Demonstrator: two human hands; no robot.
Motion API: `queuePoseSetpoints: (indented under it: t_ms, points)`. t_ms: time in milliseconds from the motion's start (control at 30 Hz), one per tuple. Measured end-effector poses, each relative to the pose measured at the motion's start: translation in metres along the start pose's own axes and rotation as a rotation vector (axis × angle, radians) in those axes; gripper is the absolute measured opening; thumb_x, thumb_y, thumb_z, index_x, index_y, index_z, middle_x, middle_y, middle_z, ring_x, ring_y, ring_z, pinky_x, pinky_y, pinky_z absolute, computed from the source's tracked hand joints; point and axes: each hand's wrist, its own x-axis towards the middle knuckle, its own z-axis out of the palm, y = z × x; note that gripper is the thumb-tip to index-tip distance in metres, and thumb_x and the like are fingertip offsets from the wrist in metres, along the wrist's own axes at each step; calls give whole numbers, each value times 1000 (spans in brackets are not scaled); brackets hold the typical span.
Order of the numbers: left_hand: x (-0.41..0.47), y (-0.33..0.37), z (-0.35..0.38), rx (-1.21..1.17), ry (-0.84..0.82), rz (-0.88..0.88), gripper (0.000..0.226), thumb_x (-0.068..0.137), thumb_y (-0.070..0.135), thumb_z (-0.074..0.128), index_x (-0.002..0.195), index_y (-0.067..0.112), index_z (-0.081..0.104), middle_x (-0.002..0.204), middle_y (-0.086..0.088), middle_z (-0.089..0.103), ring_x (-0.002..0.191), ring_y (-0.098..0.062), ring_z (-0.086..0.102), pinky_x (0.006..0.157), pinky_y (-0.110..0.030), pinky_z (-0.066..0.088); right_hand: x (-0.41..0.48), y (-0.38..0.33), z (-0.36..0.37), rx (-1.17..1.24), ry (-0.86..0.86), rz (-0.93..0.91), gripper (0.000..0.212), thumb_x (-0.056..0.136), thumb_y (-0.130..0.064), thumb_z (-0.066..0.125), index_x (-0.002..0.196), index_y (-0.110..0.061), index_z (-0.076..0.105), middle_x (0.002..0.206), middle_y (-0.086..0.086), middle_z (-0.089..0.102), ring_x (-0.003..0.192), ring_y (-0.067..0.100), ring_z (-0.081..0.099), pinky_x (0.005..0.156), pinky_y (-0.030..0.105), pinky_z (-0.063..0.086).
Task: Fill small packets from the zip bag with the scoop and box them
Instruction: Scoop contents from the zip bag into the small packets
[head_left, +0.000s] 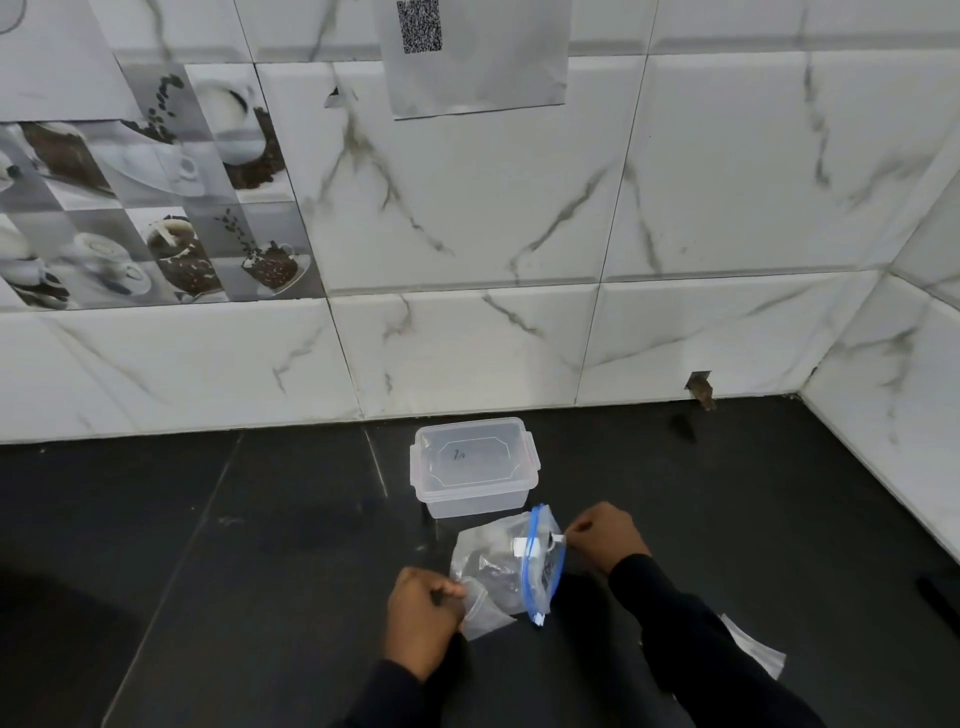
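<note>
Head view, dark countertop (208, 571) against a marble-tiled wall (519, 208). A clear zip bag (498, 569) with a blue zip strip is lying on the counter just in front of a clear plastic box (474, 465), whose lid is sitting on top, side clips showing. The box is standing close to the wall, apart from the bag by a narrow gap. The left hand (423, 618) is curling closed and pinching a small clear packet (483, 610) at the bag's near-left corner; the packet is overlapping the bag's edge. The right hand (605, 538) is closing its fingers on a small white scoop handle (540, 543) that is crossing the blue zip line at the bag's right side; the bowl end is sitting inside the bag, blurred through the plastic. Dark contents are showing faintly inside the bag. Both forearms are wearing dark sleeves. A flat clear packet (753, 644) is lying on the counter beside the right sleeve (675, 623), partly hidden by it.
</note>
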Motion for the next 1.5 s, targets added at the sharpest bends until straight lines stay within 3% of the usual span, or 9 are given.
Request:
queuePoseSetpoints:
  t_ms: [100,300,533,700,1033,1167,1300,1400,1500]
  points:
    - [-8,5,-3,-38,-4,33,20,73,7,81,65,23,72,86,5,67,78,-12,68,77,-36,60,-7,15,-12,57,6,47,17,76,-12,69,60,-10,73,58,-1,68,54,11,62,51,19,48]
    - [-9,43,-2,-3,-64,105,31,75,-1,71,67,29,73,80,12,73,78,-2,67,77,-20,55,-32,27,-48,300,59,111,23,79,-13,71,58,-5,70,47,3,56,41,13,45,43,23,39]
    - [2,93,12,77,-190,184,24,79,2,67,84,23,77,97,10,71,92,-3,64,74,-5,43,-90,-24,-75,522,60,-248,15,81,-7,73,66,-7,76,50,2,57,43,13,43,42,23,36]
    - [4,113,18,106,-199,228,14,80,8,68,90,14,77,92,-1,72,85,-13,65,64,-14,44,-120,-37,-46,283,324,-540,8,79,-14,76,71,-16,75,66,-8,70,60,6,64,55,13,47]
    - [8,110,12,25,-240,64,14,79,8,70,90,11,78,97,-3,73,91,-18,67,77,-26,56,-109,6,15,-209,680,-937,7,84,-17,74,86,-10,74,76,-1,65,61,6,56,53,18,50]
    - [11,109,13,14,-247,40,14,80,7,70,92,11,74,99,0,70,94,-16,64,71,-21,51,-113,3,18,-235,756,-1025,31,99,-24,54,87,-6,76,79,3,67,65,9,58,58,18,49]
    - [15,103,7,-45,-255,22,19,78,4,69,91,13,77,101,2,71,90,-16,67,71,-22,54,-111,0,17,-27,676,-891,23,95,-26,59,87,-11,75,81,-1,68,69,6,62,61,17,53]
    - [23,88,-11,-106,-282,-20,17,78,0,67,89,9,77,90,-7,75,64,-13,65,55,-19,51,-108,-9,-1,358,657,-550,4,86,-16,72,82,-16,71,75,-7,65,65,6,62,58,11,48]
    - [31,51,-36,-177,-370,-72,11,82,-6,67,88,-5,76,79,-26,71,57,-19,59,58,-26,49,-82,7,-23,391,551,-209,6,85,-14,71,79,-16,71,77,-4,67,67,5,61,57,9,45]
